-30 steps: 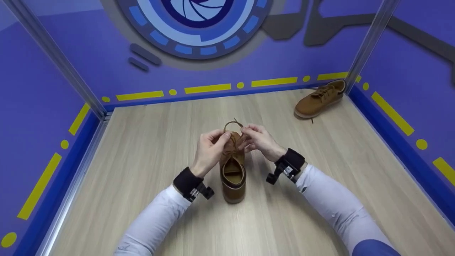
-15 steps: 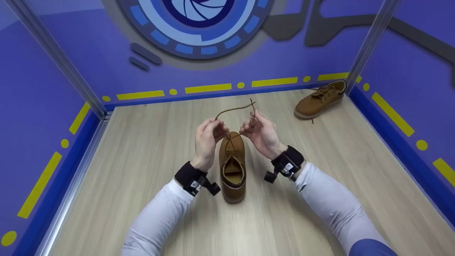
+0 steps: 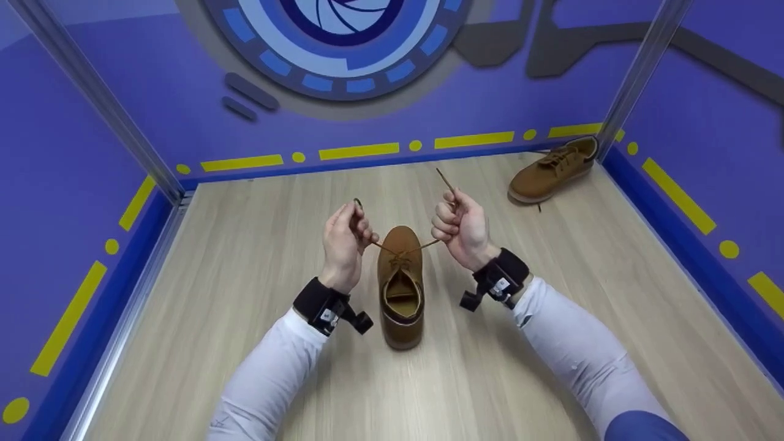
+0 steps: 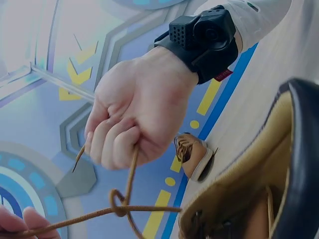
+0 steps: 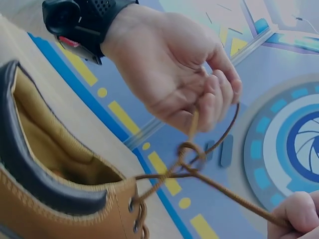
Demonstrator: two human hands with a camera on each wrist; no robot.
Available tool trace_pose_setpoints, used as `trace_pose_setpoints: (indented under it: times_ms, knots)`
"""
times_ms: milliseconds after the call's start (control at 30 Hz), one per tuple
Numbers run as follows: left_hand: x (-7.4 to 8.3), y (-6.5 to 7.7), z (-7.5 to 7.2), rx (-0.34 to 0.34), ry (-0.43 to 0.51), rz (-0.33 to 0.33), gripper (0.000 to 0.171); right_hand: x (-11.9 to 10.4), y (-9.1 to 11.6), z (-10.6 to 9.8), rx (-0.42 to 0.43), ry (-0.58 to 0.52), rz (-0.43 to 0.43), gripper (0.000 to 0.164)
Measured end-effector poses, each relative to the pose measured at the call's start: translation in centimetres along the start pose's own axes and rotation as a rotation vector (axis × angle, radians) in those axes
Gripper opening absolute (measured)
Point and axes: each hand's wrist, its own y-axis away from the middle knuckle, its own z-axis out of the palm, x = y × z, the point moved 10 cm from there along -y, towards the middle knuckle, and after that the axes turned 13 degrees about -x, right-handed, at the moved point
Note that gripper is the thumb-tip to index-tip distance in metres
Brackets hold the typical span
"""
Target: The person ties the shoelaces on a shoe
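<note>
A tan lace-up shoe (image 3: pixel 402 334) stands on the floorboard with its toe pointing away from me. My left hand (image 3: pixel 344 245) grips one end of its brown shoelace (image 3: pixel 422 247) on the left side. To the right, my right hand (image 3: pixel 460 228) holds the other end in curled fingers, and a short tip sticks up above the fist. Both strands stretch from the hands to a loose crossing (image 4: pixel 118 204) over the tongue. In the right wrist view the left hand (image 5: pixel 174 69) pinches its strand, with the crossing (image 5: pixel 189 152) just below it.
A matching tan shoe (image 3: pixel 551 171) lies in the back right corner, its laces trailing. Blue printed panels (image 3: pixel 367 122) and metal posts (image 3: pixel 637 73) enclose the wood-look surface (image 3: pixel 257 263) at the back and sides.
The hands have moved apart, left hand leftward and right hand rightward. The lace, earlier a raised loop between the hands, is now drawn out straight to both sides low over the shoe.
</note>
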Motion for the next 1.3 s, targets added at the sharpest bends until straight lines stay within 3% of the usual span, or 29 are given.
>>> trace_pose_setpoints:
  times_ms: [367,567,733,833,933,1033,1133,1200,1300]
  knots:
    - [0.1,0.3,-3.1,0.054,-0.04,-0.002,0.029,-2.0,0.4,-2.5,0.064,0.073,-0.022,0.032]
    - [-0.9,0.4,-5.4,0.105,0.0,-0.055,0.027,-3.0,1.1,-5.0,0.117,0.157,-0.007,0.029]
    - [-2.8,0.8,-8.2,0.163,0.063,-0.168,0.025,-3.3,2.0,-8.6,0.165,0.451,0.094,0.025]
    - [-3.9,1.3,-9.9,0.216,0.1,-0.238,0.024,-3.4,3.3,-11.7,0.252,0.656,0.196,0.024]
    - [-4.5,1.8,-10.9,0.233,0.089,-0.287,0.024,-3.2,4.8,-14.1,0.325,0.77,0.307,0.023]
    - [-4.5,1.9,-11.4,0.208,0.024,-0.316,0.021,-2.8,5.5,-14.7,0.303,0.833,0.36,0.027]
    - [-4.1,2.0,-11.9,0.182,-0.111,-0.338,0.02,-3.0,5.4,-13.9,0.23,0.941,0.324,0.034]
    - [-3.3,2.3,-12.5,0.188,-0.29,-0.338,0.035,-3.6,5.3,-12.9,0.207,1.1,0.266,0.035]
    - [-1.2,2.7,-12.8,0.238,-0.663,-0.31,0.077,-4.3,5.1,-10.9,0.185,1.424,0.174,0.041]
